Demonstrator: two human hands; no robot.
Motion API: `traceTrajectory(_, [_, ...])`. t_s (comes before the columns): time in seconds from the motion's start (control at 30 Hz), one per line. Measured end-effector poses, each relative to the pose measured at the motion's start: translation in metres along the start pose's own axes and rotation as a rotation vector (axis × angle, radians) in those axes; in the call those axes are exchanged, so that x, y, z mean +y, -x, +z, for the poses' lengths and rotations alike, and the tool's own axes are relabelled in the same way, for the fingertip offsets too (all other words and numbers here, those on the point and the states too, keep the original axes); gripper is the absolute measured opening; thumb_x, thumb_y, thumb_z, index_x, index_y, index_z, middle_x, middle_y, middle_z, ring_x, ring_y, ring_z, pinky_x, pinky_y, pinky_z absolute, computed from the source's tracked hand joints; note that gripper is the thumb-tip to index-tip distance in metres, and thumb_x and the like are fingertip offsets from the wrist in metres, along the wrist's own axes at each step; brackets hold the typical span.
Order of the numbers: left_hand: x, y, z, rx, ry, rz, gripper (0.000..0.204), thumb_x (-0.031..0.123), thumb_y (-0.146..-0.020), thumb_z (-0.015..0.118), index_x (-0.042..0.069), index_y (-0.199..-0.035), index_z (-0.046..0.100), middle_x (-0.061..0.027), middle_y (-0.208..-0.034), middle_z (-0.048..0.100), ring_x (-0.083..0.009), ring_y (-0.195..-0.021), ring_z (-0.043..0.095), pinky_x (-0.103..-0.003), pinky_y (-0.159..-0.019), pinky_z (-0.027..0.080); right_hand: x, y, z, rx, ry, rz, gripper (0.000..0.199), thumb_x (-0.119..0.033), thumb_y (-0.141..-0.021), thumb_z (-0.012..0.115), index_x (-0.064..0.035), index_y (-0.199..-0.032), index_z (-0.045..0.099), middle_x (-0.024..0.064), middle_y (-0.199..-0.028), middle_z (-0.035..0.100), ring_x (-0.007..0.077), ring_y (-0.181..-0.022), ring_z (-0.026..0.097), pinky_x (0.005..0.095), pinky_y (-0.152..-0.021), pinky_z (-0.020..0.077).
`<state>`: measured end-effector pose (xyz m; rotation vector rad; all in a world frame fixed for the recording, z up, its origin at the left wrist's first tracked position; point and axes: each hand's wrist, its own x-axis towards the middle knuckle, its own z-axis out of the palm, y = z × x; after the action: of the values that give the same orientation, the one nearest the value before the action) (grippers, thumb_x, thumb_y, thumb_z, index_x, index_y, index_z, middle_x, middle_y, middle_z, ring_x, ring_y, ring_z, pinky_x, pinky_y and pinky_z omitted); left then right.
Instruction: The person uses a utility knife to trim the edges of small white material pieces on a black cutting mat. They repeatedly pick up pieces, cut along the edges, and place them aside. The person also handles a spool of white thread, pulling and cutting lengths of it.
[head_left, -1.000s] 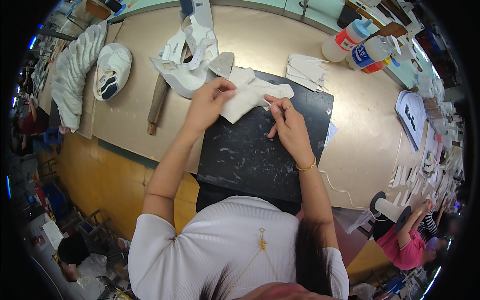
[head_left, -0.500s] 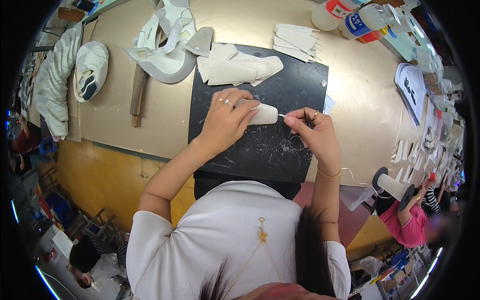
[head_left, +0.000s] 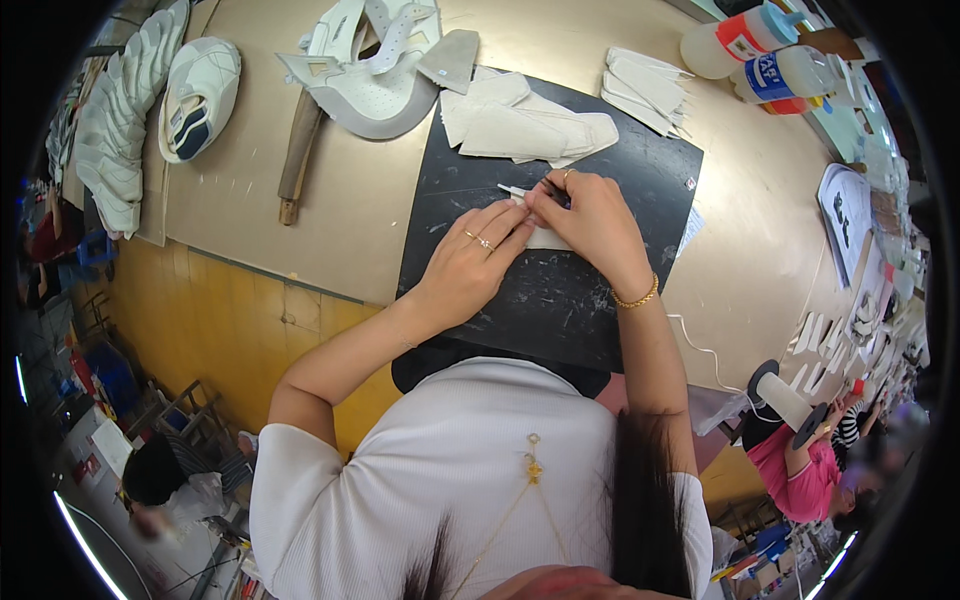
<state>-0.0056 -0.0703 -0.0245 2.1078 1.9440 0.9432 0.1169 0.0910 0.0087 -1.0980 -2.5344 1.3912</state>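
Note:
On a black mat, my left hand presses its closed fingers on a cream, tongue-shaped shoe piece. Most of that piece is covered by my hands. Directly beside it, my right hand pinches at a narrow white strip, whose tip pokes out above my left fingertips. Where the strip meets the piece is hidden by my fingers. Farther back on the mat lie several similar cream pieces in a loose pile.
At the back left are a shoe upper, a wooden-handled hammer, a finished shoe and a row of stacked white uppers. Bottles stand at the back right. A thread spool is at the right edge, near other people.
My right hand has moved left from the shoe piece's right end and now meets my left hand. The strip's tip now shows above my left fingers. The whole view has shifted slightly.

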Motion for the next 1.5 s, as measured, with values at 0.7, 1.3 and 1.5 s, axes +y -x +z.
traceTrajectory(0.7, [0.007,-0.005,-0.01,-0.079,-0.093,-0.105,0.04,0.012,-0.084,0.078,0.002,-0.121,0.065,-0.0122,-0.14,0.058,-0.0305,-0.128,0.054,-0.046,-0.105,0.043,-0.003,-0.008,-0.005,-0.057,0.087,0.027,0.028,-0.026,-0.09,0.071,0.0007,-0.081,0.071,0.0091,-0.063,0.068,0.0203,-0.057,0.065,0.0331,-0.061,0.0503])
traceTrajectory(1.3, [0.012,-0.015,-0.012,-0.15,-0.187,-0.123,0.061,0.018,-0.087,0.073,-0.001,-0.142,0.054,-0.0154,-0.132,0.061,-0.031,-0.122,0.056,-0.044,-0.104,0.043,0.034,0.048,-0.039,0.089,-0.02,0.292,0.032,-0.027,-0.091,0.076,0.0031,-0.082,0.071,0.0076,-0.064,0.065,0.0103,-0.058,0.055,0.0288,-0.056,0.0422])
traceTrajectory(1.5, [0.013,-0.015,-0.01,-0.156,-0.186,-0.121,0.062,0.014,-0.087,0.074,-0.002,-0.143,0.054,-0.0158,-0.134,0.058,-0.0317,-0.124,0.052,-0.044,-0.102,0.043,0.027,0.048,-0.039,0.098,0.008,0.307,0.034,-0.027,-0.087,0.076,0.0058,-0.083,0.068,0.0221,-0.076,0.067,0.0362,-0.067,0.067,0.0396,-0.066,0.0513])
